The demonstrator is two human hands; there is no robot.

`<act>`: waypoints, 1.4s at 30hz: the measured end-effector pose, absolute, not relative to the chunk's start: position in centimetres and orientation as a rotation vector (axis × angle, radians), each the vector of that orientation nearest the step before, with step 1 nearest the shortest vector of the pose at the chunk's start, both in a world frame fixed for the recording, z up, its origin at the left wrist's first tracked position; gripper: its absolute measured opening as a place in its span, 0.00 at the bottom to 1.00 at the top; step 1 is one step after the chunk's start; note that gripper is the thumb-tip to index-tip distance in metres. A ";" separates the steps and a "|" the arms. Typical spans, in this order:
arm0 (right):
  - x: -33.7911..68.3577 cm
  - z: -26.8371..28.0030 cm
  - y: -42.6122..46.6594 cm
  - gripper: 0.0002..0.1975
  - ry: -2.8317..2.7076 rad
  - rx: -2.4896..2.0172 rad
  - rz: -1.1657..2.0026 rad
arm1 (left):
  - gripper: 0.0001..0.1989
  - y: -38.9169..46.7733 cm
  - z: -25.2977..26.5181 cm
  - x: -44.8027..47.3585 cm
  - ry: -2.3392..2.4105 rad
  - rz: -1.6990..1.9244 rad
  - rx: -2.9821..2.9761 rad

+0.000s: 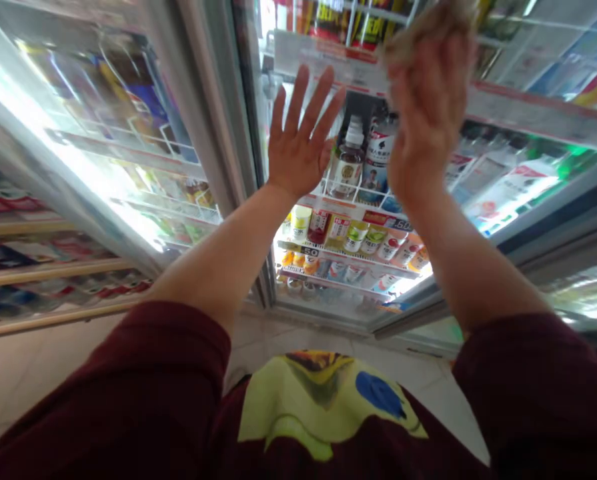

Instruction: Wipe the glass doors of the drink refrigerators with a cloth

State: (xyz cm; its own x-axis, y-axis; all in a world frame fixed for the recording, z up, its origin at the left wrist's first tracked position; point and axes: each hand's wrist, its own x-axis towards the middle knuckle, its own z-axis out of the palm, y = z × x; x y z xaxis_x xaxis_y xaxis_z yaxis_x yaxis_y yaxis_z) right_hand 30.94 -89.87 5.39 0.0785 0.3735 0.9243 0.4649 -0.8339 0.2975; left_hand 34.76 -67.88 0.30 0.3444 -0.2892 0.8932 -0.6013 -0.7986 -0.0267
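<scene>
My left hand [298, 150] is spread flat in front of the glass door [323, 308] of a drinks cooler, palm toward the glass, holding nothing. Higher and to the right, my right hand [425, 133] has a crumpled greyish-brown cloth [433, 27] under its fingers, up against the same pane. Motion blurs the cloth and fingertips, and the palm side is hidden. Behind the glass, between both hands, stand a dark bottle with a white cap [347, 167] and a bottle with a blue-and-white label [375, 160].
Several shelves of drinks show behind the glass, including a row of small bottles [355, 237]. A metal door frame [218, 100] runs along the left, with another lit cooler section beyond it. Wooden-edged shelves [53, 273] with packages stand at far left. Pale floor tiles [288, 337] lie below.
</scene>
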 end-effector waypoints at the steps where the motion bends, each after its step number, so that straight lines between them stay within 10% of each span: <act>1: 30.9 3.5 -88.5 0.20 -0.983 -2.334 -1.771 | 0.30 -68.0 0.4 34.3 -0.760 1.399 2.313; 5: 30.9 1.9 -86.9 0.19 -1.288 -2.507 -1.549 | 0.29 -65.5 0.8 31.9 -0.881 1.313 2.363; 11: 32.4 8.9 -85.8 0.22 -0.778 -2.116 -2.099 | 0.27 -53.2 2.1 30.9 -0.957 1.487 2.314; 18: 32.4 1.6 -77.2 0.20 -1.325 -2.415 -1.589 | 0.34 -37.9 2.8 34.7 -0.520 1.493 2.318; 24: 33.4 2.6 -76.3 0.22 -0.687 -2.052 -2.174 | 0.36 -28.6 2.0 38.1 -0.564 1.453 2.358; 42: 33.3 -1.5 -71.1 0.38 -0.922 -2.257 -1.983 | 0.34 -25.5 -1.8 45.2 -0.718 1.949 2.163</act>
